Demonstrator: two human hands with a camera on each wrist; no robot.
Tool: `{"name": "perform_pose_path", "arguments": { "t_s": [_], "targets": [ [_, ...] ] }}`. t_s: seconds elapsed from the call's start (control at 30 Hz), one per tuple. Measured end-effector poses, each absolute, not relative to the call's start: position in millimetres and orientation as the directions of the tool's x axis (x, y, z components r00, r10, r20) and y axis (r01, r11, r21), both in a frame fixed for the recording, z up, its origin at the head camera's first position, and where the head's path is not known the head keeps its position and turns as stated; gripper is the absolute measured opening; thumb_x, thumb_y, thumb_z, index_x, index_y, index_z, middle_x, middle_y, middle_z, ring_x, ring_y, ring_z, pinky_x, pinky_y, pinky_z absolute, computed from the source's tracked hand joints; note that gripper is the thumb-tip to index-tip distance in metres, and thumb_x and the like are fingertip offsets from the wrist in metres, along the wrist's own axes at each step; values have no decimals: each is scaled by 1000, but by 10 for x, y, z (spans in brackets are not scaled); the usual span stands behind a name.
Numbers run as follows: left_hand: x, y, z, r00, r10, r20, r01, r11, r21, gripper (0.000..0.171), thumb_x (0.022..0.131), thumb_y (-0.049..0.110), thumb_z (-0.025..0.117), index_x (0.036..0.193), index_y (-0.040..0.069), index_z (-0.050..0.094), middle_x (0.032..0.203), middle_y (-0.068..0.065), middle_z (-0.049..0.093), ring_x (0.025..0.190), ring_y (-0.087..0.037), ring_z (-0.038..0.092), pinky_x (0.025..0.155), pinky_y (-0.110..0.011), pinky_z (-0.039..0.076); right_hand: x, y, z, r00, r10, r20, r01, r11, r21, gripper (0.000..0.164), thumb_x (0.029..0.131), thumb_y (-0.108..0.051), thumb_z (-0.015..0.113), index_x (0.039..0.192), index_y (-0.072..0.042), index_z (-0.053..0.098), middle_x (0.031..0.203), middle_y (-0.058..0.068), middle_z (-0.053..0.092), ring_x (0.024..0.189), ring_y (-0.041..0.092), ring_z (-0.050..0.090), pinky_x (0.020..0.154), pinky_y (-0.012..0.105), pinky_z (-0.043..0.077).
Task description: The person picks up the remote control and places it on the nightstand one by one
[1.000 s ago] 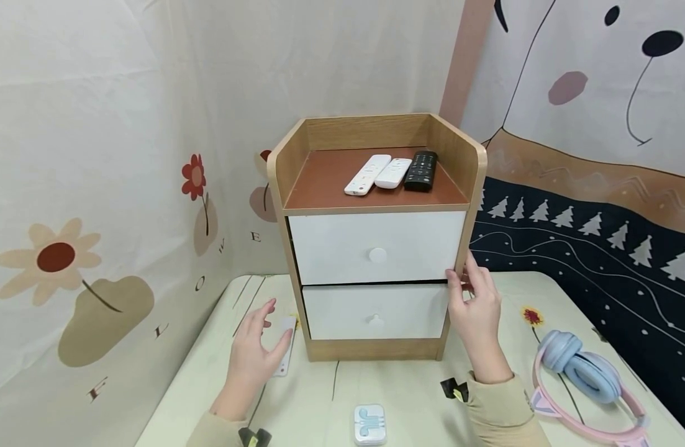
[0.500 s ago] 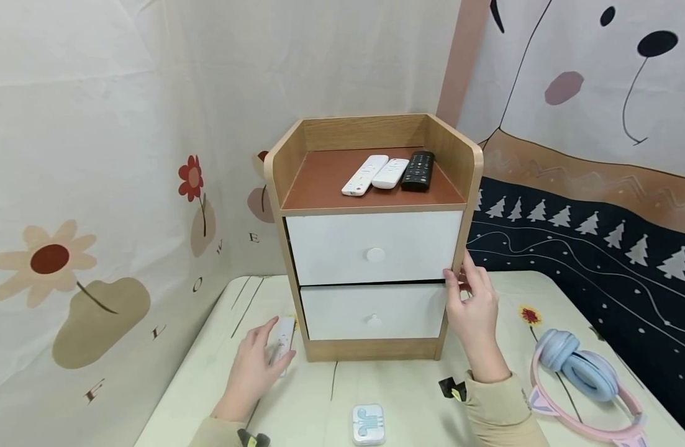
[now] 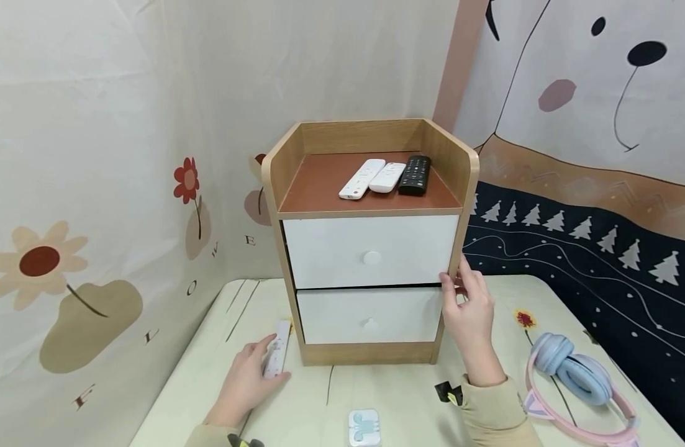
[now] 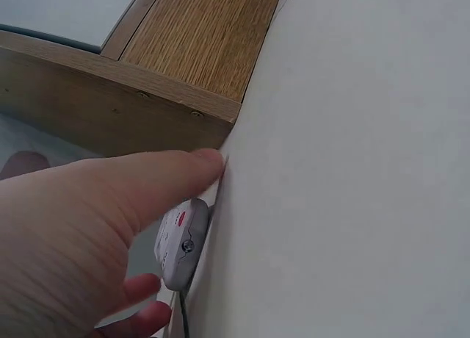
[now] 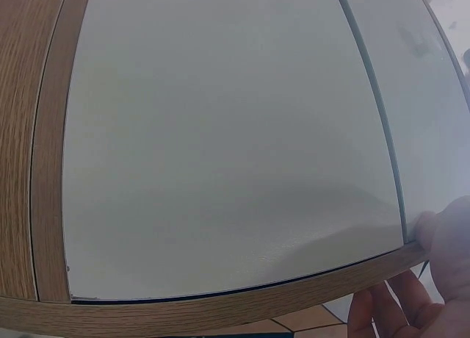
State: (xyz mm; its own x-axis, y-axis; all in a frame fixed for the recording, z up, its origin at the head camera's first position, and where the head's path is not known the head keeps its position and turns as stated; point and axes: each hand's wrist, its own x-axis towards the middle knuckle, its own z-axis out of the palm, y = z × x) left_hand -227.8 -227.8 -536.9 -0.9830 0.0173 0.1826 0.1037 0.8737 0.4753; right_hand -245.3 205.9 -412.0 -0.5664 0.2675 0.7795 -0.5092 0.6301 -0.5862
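Note:
A small wooden cabinet (image 3: 370,354) with two white drawers stands on the table in the head view. My right hand (image 3: 469,316) holds its right side edge, thumb on the front and fingers round the side; the right wrist view shows those fingers (image 5: 393,308) partly behind the edge. On the table left of the cabinet lies a white remote control (image 3: 278,349). My left hand (image 3: 244,382) is spread low around this remote, thumb on the near side. In the left wrist view the remote (image 4: 182,242) sits between thumb and fingers, without a plain grip.
On the cabinet's brown top lie two white remotes (image 3: 362,179) (image 3: 387,177) and a black remote (image 3: 415,175). Boxed earphones (image 3: 364,427) are at the table's front. Pink and blue headphones (image 3: 582,379) lie at the right. Printed cloth (image 3: 152,124) hangs behind.
My left hand has lowered toward the remote on the table and now surrounds it. The right hand stays at the cabinet's edge. The head view has shifted slightly.

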Motion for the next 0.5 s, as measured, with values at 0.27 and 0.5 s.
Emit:
{"name": "perform_pose_path", "arguments": {
  "t_s": [0.27, 0.5],
  "targets": [
    [-2272, -2291, -5346, -988, -5, 154, 67, 886, 459, 77, 89, 43, 90, 152, 10, 63, 123, -14, 72, 103, -27, 65, 81, -43, 56, -2459, 2053, -4115, -560, 268, 784, -519, 624, -585, 58, 105, -6, 72, 160, -6, 56, 105, 22, 68, 94, 27, 69, 85, -4, 43],
    [-2265, -2335, -5344, -987, -72, 143, 7, 872, 489, 53, 94, 30, 83, 140, 7, 72, 108, -11, 74, 90, -19, 67, 75, -39, 59, -2455, 2056, -4122, -557, 269, 786, -520, 625, -582, 57, 105, -6, 72, 160, -6, 57, 105, 22, 68, 94, 26, 69, 84, -4, 44]
  ]
}}
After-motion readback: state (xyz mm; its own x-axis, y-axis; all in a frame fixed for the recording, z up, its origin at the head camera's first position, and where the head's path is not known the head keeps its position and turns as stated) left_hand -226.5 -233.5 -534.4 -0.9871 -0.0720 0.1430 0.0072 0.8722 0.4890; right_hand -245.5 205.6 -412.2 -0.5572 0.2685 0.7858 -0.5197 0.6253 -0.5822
